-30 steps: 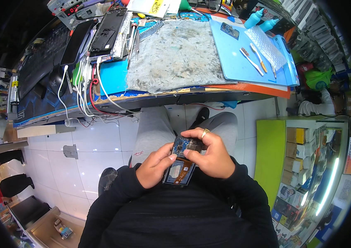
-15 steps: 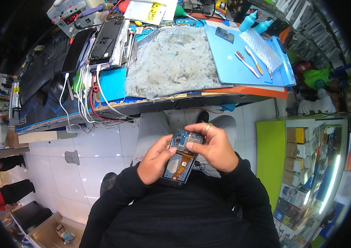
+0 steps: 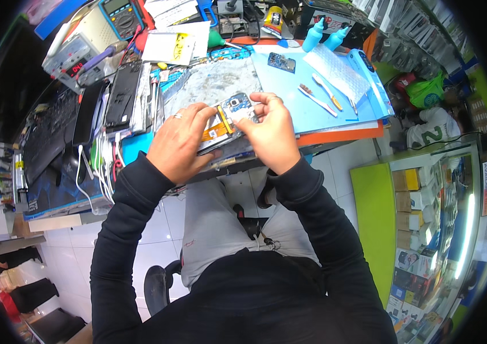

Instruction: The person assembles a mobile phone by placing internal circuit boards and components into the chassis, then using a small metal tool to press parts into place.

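Note:
An opened phone [image 3: 218,129], with a blue circuit board and an orange flex strip showing, lies at a slant at the front of the stained grey mat [image 3: 186,86] on the bench. My left hand [image 3: 180,141] grips its left end, fingers over the top edge. My right hand [image 3: 268,131] holds the right end, its thumb pressed on the board and fingers curled around the edge. To the right, a blue mat [image 3: 283,100] holds a loose circuit board [image 3: 280,62], two toothbrushes [image 3: 318,98] and a bubble-wrap sheet [image 3: 335,73].
At left are a dark phone [image 3: 122,94], cables, a laptop [image 3: 48,132] and a power supply [image 3: 68,63]. Two blue bottles [image 3: 314,35] stand at the back right. A glass display counter [image 3: 429,229] is beside me on the right; other people [image 3: 31,298] are at the far left.
Both hands have carried the opened phone up from over my lap onto the bench mat, turning it to a slant. My left hand has shifted to its left end; the view has moved with me.

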Demonstrator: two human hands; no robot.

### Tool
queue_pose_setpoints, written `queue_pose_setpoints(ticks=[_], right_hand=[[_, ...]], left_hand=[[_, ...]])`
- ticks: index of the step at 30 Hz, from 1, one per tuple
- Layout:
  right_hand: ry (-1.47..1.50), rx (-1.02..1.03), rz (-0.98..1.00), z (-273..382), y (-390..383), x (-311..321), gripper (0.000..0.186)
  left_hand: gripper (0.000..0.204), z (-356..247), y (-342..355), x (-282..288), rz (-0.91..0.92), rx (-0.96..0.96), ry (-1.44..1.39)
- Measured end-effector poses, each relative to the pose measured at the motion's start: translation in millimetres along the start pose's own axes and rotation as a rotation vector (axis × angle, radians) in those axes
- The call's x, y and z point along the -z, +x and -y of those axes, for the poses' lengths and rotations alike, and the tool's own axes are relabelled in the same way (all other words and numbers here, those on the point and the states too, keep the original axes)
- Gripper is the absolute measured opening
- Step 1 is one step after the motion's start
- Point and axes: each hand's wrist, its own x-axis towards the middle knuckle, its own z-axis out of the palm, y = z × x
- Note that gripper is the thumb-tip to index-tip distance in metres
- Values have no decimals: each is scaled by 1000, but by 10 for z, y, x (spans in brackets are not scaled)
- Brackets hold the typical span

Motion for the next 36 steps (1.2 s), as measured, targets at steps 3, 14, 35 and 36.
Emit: queue_pose_setpoints(ticks=[3,14,35,36], right_hand=[[-425,46,12,206,-7,52,56],[-1060,400,-25,314,185,706,26],[-760,358,202,239,625,834,13],[-693,347,320,297,644,729,13]], left_hand=[[82,143,76,18,82,-23,-26],[76,254,3,-47,104,7,-8],[62,-17,-8,-173,-51,82,-3],[62,-19,-17,-179,-50,89,0]])
